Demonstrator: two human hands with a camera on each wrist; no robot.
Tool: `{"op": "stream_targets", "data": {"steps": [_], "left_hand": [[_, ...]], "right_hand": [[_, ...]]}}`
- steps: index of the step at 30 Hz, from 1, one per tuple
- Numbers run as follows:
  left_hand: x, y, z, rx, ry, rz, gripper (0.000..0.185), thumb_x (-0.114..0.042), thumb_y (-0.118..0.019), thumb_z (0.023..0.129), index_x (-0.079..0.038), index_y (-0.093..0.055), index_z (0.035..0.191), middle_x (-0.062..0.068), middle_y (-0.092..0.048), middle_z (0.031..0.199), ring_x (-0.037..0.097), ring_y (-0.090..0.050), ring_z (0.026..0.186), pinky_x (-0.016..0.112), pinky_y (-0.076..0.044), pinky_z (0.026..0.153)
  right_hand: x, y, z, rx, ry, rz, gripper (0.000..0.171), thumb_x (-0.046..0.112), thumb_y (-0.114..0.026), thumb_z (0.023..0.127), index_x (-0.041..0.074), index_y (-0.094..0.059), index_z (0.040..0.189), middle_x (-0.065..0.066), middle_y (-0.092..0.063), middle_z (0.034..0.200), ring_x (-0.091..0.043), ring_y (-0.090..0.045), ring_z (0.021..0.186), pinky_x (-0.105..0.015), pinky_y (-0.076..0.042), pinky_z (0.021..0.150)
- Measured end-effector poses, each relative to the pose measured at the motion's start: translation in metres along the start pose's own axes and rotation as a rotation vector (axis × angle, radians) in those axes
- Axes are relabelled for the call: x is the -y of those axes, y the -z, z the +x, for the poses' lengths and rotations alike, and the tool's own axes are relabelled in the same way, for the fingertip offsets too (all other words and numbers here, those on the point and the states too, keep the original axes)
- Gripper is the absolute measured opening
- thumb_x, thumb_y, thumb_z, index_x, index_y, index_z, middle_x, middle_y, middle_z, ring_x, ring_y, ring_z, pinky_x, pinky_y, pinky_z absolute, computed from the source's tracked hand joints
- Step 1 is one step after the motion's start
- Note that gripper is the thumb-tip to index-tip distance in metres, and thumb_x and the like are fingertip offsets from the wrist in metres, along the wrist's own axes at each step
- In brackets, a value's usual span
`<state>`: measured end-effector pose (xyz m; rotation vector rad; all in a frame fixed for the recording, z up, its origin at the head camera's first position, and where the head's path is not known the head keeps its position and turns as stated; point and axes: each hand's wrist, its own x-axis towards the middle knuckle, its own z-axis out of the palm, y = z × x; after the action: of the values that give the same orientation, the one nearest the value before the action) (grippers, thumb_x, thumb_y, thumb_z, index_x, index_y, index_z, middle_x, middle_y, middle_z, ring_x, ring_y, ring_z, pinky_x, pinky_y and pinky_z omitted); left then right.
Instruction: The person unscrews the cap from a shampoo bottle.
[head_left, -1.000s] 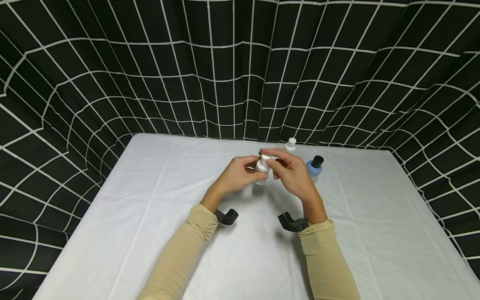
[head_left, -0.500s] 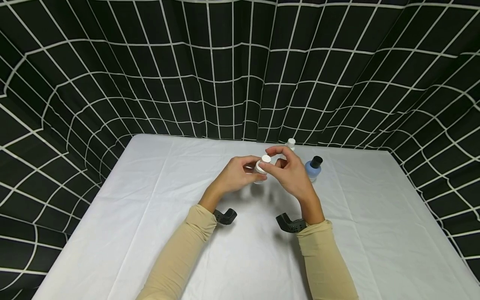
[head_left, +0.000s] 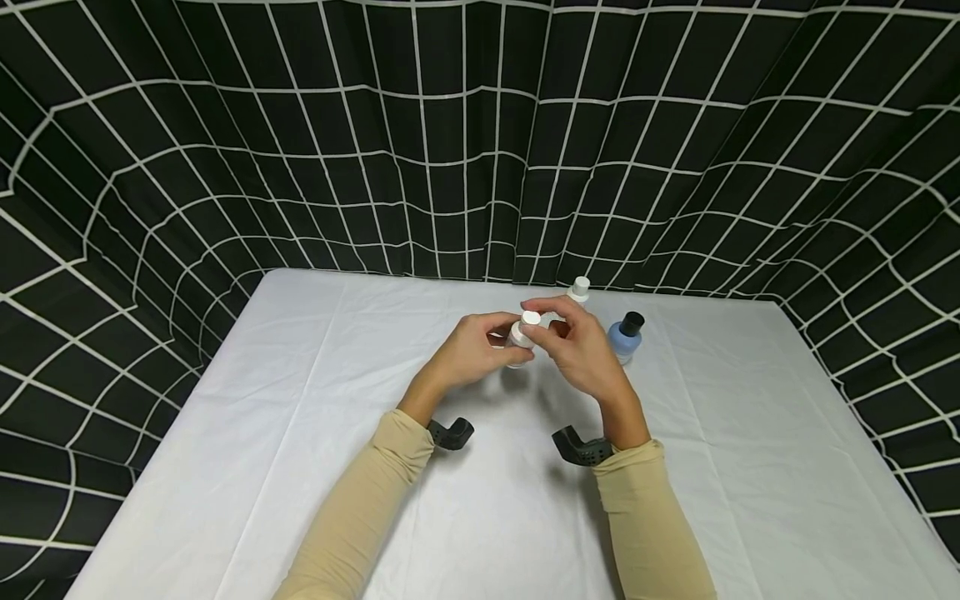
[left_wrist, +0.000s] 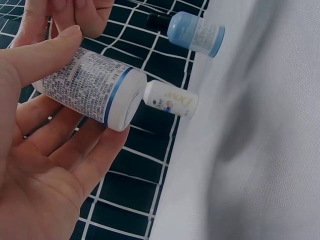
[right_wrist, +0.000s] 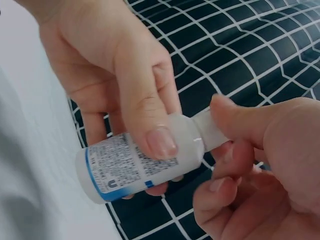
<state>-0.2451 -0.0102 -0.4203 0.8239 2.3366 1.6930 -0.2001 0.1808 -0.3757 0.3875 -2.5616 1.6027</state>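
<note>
- Left hand (head_left: 468, 354) wraps the small translucent white plastic bottle with the blue-banded label (right_wrist: 132, 167), held above the white tablecloth (head_left: 300, 433) at frame centre in the head view.
- Right hand (head_left: 581, 350) pinches its white screw cap (head_left: 531, 318) between thumb and fingers.
- To do it well: keep the body locked in the left palm, twist only the cap, keep the neck up to avoid spills.
- Small white Dove bottle (left_wrist: 171, 99) and light-blue black-capped bottle (left_wrist: 192, 32) stand just right of centre, untouched.

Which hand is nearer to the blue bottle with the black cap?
Right. The right hand is just beside the blue bottle, without touching it; the left hand is farther away.
</note>
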Motion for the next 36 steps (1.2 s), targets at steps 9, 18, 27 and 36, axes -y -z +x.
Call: {"op": "stream_targets", "data": {"steps": [9,18,27,36], "left_hand": [[-0.001,0.001,0.0,-0.016,0.022,-0.006,0.046,-0.024,-0.085,0.084,-0.014,-0.071,0.126,0.004,-0.075,0.117,0.017,-0.075,0.103,0.024,-0.061,0.09],[0.0,-0.004,0.001,-0.006,0.001,-0.01,0.04,-0.022,-0.084,0.086,-0.015,-0.072,0.123,0.001,-0.075,0.116,0.014,-0.074,0.103,0.023,-0.06,0.092],[0.001,-0.01,0.0,0.0,-0.008,0.008,0.038,-0.023,-0.084,0.085,-0.017,-0.073,0.121,-0.002,-0.076,0.118,0.012,-0.073,0.108,0.021,-0.059,0.094],[0.003,-0.004,0.001,-0.042,0.035,0.037,0.041,-0.027,-0.085,0.084,-0.019,-0.073,0.122,-0.001,-0.076,0.116,0.015,-0.074,0.105,0.024,-0.06,0.092]], "right_hand": [[0.004,0.007,-0.003,0.069,0.041,0.027,0.039,0.019,-0.067,0.1,0.017,-0.063,0.139,-0.004,-0.064,0.134,-0.01,-0.048,0.06,-0.022,-0.039,0.055],[0.003,0.001,-0.001,-0.021,-0.069,0.037,0.056,0.029,-0.083,0.086,0.017,-0.055,0.133,-0.005,-0.056,0.122,-0.009,-0.04,0.058,-0.022,-0.035,0.052],[0.002,-0.008,0.001,-0.102,-0.098,-0.069,0.039,0.03,-0.084,0.086,0.01,-0.06,0.109,-0.003,-0.056,0.099,-0.014,-0.044,0.065,-0.021,-0.035,0.053],[0.0,-0.004,0.0,-0.02,-0.015,-0.036,0.033,0.021,-0.072,0.097,0.018,-0.068,0.13,-0.004,-0.065,0.123,-0.01,-0.05,0.059,-0.021,-0.039,0.053]]}}
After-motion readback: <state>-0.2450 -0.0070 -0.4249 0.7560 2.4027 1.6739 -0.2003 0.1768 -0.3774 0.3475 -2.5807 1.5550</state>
